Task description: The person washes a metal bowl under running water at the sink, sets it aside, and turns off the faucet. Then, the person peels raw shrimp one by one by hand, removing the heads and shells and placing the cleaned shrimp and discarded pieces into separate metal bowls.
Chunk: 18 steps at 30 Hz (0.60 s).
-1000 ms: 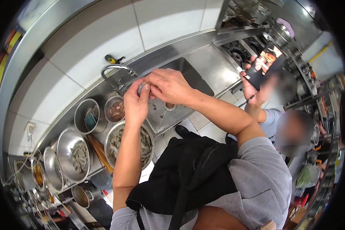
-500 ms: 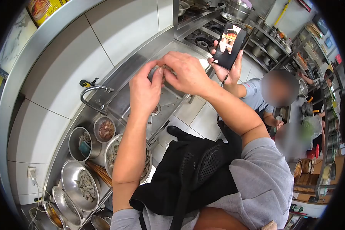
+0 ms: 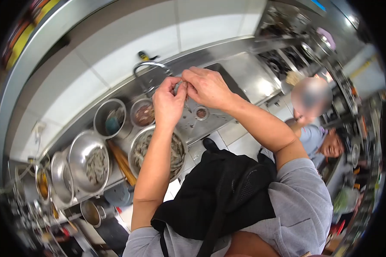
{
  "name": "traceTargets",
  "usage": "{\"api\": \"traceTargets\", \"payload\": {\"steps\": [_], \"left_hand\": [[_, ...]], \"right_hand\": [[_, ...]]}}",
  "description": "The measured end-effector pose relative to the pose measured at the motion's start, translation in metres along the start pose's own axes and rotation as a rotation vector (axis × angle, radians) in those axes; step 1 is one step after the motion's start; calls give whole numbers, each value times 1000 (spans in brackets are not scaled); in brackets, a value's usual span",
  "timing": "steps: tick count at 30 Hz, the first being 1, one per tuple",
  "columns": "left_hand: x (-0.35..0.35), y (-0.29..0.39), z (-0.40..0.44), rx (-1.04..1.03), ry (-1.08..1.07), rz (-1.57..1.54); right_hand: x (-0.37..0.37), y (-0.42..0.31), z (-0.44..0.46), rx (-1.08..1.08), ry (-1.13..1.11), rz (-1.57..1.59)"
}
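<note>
Above the sink (image 3: pixel 188 128), my left hand (image 3: pixel 169 102) is closed, pinching a grey shrimp (image 3: pixel 178 88) between thumb and fingers. My right hand (image 3: pixel 208 88) meets it from the right, fingertips closed on the same shrimp. Most of the shrimp is hidden by the fingers. Beneath my left forearm stands a large metal bowl (image 3: pixel 182 165) of whole grey shrimp. A smaller bowl (image 3: pixel 135 103) with reddish-brown bits sits behind it, beside a deep metal pot (image 3: pixel 96 124) holding something teal. Farther left, a wide bowl (image 3: pixel 75 150) contains more grey shrimp.
A curved faucet (image 3: pixel 148 64) rises behind my hands. Wooden sticks (image 3: pixel 121 162) lie between the bowls. More metal bowls (image 3: pixel 58 177) line the counter's left end. To the right are a stove (image 3: pixel 276 62) and another person in a grey shirt (image 3: pixel 313 137).
My view has swung, so the sink and bowls sit farther right. Both hands stay together on the shrimp. The phone in the other person's hand is no longer clearly visible.
</note>
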<state>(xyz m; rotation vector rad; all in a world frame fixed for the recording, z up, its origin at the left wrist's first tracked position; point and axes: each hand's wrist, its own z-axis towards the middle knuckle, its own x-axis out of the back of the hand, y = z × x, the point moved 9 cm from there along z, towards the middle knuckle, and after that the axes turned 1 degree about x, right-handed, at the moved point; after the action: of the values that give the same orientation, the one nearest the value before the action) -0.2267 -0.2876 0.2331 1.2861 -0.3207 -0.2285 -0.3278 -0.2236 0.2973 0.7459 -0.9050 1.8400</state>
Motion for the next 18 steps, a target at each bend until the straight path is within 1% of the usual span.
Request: {"api": "traceTargets", "payload": {"steps": [4,6,7,10,12,14,16,17,18], "left_hand": [[50,-21,-8,96,79,-13],[73,-20,-13,130,95,87],[86,-16,-19,89,121,104],[122,-14,-38,53,223,151],[143,-24,-52,87,290,213],[154,-37,-72,191,358,150],[167,-61,-85,203,425,178],[170,-77,-90,257,410,129],[170,-89,-97,311,392,75]], "right_hand": [[-46,-23,23,146,-82,79],[-62,-40,35,242,-112,148],[-68,-51,37,274,-116,170],[-84,-84,45,390,-113,210],[-103,-101,46,435,-148,245],[-127,-110,40,480,-180,304],[-153,-118,35,558,-230,322],[-165,-119,32,575,-252,321],[-176,-119,29,580,-337,319]]}}
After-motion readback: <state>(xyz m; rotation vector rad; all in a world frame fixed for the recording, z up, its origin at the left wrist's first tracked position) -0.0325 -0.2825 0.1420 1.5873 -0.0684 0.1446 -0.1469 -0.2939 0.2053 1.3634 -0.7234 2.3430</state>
